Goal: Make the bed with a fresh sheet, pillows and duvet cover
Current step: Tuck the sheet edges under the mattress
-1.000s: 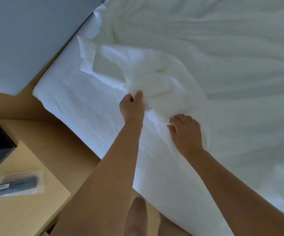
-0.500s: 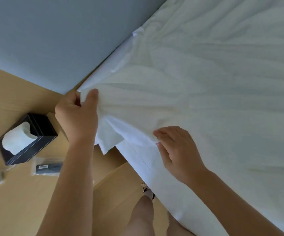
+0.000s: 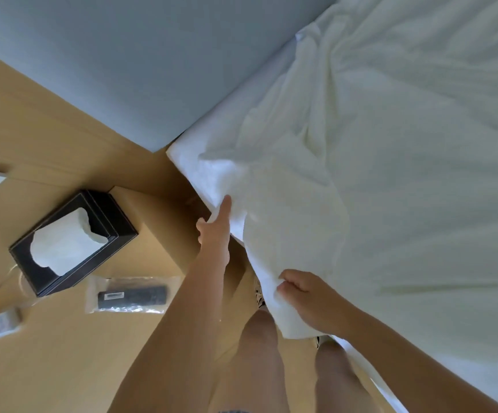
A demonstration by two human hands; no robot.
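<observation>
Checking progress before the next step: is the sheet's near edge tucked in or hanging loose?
Hanging loose: the sheet drapes over the side of the mattress, and the right hand grips its free lower flap.

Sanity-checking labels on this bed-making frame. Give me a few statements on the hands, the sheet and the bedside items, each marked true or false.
1. The right hand grips the hanging edge of the sheet. True.
2. The tissue box is white and lies on the bed. False: it is black and stands on the wooden bedside unit.
3. The left hand touches the sheet at the mattress corner with a straight finger. True.
4. The bagged remote lies on top of the tissue box. False: it lies beside the box on the wood.
5. Both hands are off the sheet. False: both touch it.
</observation>
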